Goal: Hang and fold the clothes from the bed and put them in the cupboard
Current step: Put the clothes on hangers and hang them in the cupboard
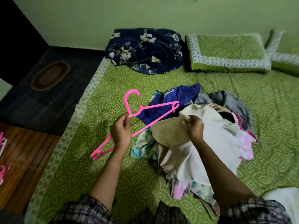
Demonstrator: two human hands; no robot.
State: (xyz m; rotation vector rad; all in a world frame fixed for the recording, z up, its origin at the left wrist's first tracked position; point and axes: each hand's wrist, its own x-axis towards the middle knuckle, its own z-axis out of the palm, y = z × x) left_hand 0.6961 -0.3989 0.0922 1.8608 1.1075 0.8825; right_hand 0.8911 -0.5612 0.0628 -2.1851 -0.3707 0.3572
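As left hand (121, 131) pinches pink hanger (160, 105) near bed edge (76, 120), right hand (195, 128) grips cream garment (210, 143).

The hanger (135, 113) is smooth, glossy pink plastic. The cream garment (210, 143) is soft matt cloth, finely ribbed on its left fold. The green sheet (113, 88) over the bed (267, 102) is thin, matt, printed cloth, lightly creased. The pillow (226, 50) at the head edge wears the same cloth. The navy floral cloth (145, 50) beside it looks smooth. The floor (24, 159) off the bed's left edge is dark wooden planking with a slight sheen.
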